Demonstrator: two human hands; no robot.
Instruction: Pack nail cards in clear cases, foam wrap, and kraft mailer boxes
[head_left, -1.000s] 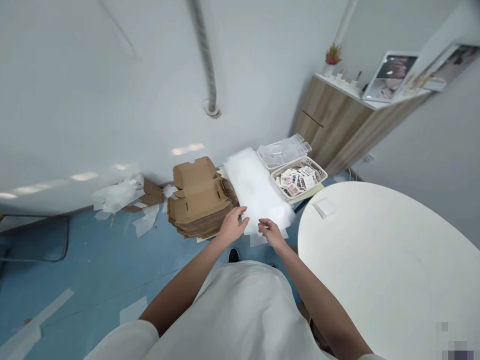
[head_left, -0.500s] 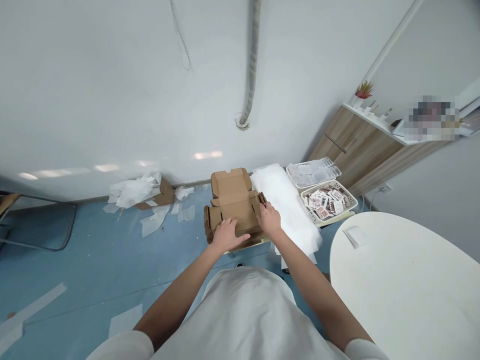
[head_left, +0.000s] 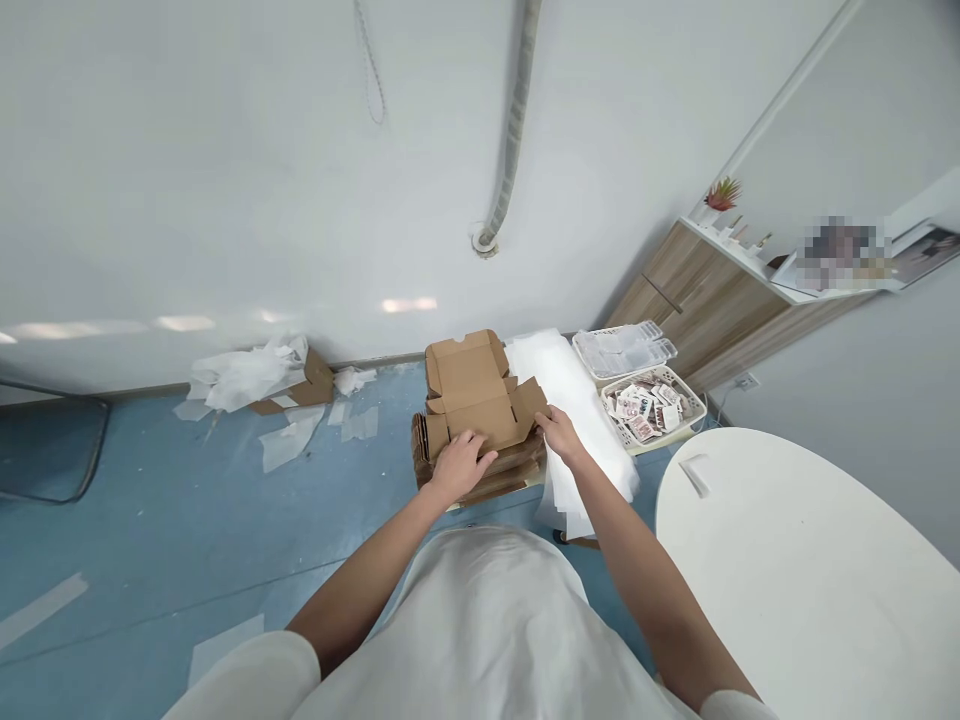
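A brown cardboard box [head_left: 469,375], partly unfolded with its flaps spread, lies on a pile of flattened cardboard boxes [head_left: 510,472] in front of me. My left hand [head_left: 459,468] rests on the box's near left part, thumb apart from the fingers. At the right side, my right hand [head_left: 561,434] pinches the edge of a side flap that sticks outward. Folded flaps are layered at the box's left end, beside my left fingers. Just right of the box lies a stack of white foam sheets [head_left: 574,420].
A white basket of printed cards [head_left: 651,408] and another basket with clear plastic cases [head_left: 622,348] stand to the right. Nearer is a round white table [head_left: 810,540]. Packing scraps [head_left: 247,375] spill around a carton on the left floor. A wooden cabinet [head_left: 720,290] stands at the back right.
The right side flap has swung outward and lies flatter, with my right hand shifted slightly right along with it. My left hand stays on the near left part of the box.
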